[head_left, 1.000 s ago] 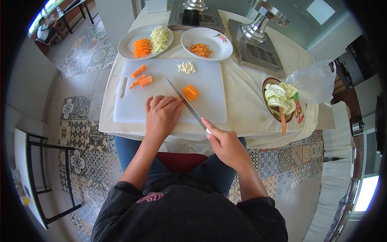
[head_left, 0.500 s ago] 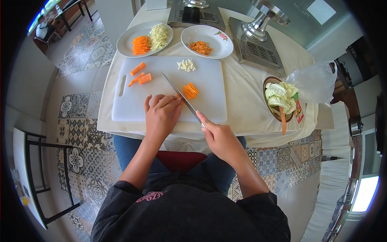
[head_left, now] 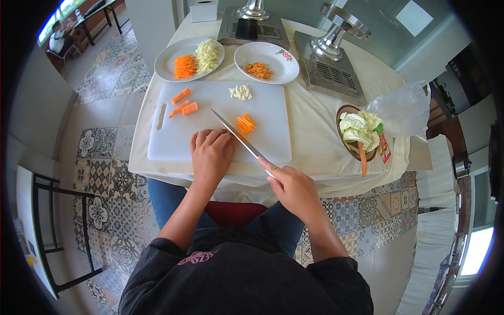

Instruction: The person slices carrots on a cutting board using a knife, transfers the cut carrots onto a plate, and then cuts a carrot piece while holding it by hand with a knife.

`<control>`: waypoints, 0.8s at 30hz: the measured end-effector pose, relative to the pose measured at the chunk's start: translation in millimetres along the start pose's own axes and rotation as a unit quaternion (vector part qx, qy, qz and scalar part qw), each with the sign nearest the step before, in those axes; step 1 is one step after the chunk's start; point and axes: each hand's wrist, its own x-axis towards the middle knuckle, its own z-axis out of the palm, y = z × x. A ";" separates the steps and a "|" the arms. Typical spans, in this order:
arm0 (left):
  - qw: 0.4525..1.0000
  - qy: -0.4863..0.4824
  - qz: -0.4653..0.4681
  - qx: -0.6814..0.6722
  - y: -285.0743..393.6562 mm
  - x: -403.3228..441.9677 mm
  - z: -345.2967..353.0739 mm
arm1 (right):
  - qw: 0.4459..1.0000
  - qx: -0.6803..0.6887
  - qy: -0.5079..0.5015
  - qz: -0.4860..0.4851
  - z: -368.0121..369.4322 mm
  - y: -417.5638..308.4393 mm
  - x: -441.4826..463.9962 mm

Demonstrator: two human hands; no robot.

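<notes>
My right hand (head_left: 291,185) grips a knife (head_left: 236,134) by its handle, the blade slanting up and left over the white cutting board (head_left: 181,142). Just left of the blade, my left hand (head_left: 211,152) rests on the board with bent fingers. What it presses is mostly hidden under the fingertips; a bit of orange shows beside the blade. Carrot sticks (head_left: 245,124) lie right of the blade. Carrot chunks (head_left: 189,108) sit at the board's left, and a small heap of chopped white pieces (head_left: 240,92) is near its top edge.
Behind the board are a plate (head_left: 164,64) of shredded carrot and cabbage and a bowl (head_left: 286,73) with orange scraps. Metal stoves (head_left: 328,73) stand at the back. Right are a brown bowl (head_left: 342,113) of cabbage and carrot and a plastic bag (head_left: 404,110). A person (head_left: 56,41) sits far left.
The camera view has shifted slightly. The knife and my right hand have moved a little relative to the board, while my left hand stays beside the blade.
</notes>
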 end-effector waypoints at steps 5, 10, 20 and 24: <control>0.998 -0.023 -0.034 -0.052 -11.2 11.5 -1.6 | 0.995 0.096 0.014 0.025 -3.0 1.9 0.2; 0.989 -0.108 -0.004 -0.097 -26.0 31.8 -3.5 | 0.991 0.128 0.028 0.040 1.3 2.1 -4.0; 0.992 -0.090 0.019 -0.090 -15.8 45.3 13.7 | 0.986 0.150 0.050 0.050 8.5 1.9 0.8; 0.990 -0.045 -0.010 -0.134 -9.8 38.7 10.0 | 0.994 0.080 0.073 0.031 11.5 5.4 1.4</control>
